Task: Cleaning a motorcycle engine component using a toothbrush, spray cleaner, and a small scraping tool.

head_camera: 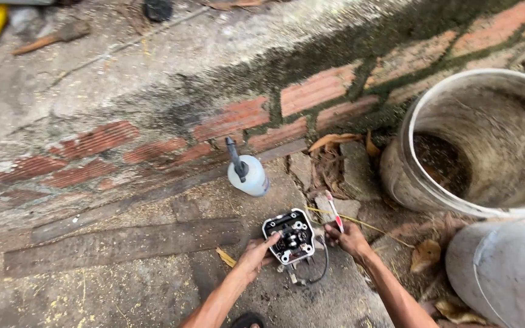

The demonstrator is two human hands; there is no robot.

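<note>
Left hand (255,255) grip closed on engine part (291,235); right hand (349,237) grip pinches toothbrush (334,211), upright, head away.

Both bare forearms reach forward and down from the lower edge of the view, converging toward each other. The left hand (255,254) lies palm down with the wrist straight, its index finger stretched forward and the other fingers curled under. The right hand (349,237) is closed in a loose fist, thumb on top, its wrist slightly bent inward.
</note>
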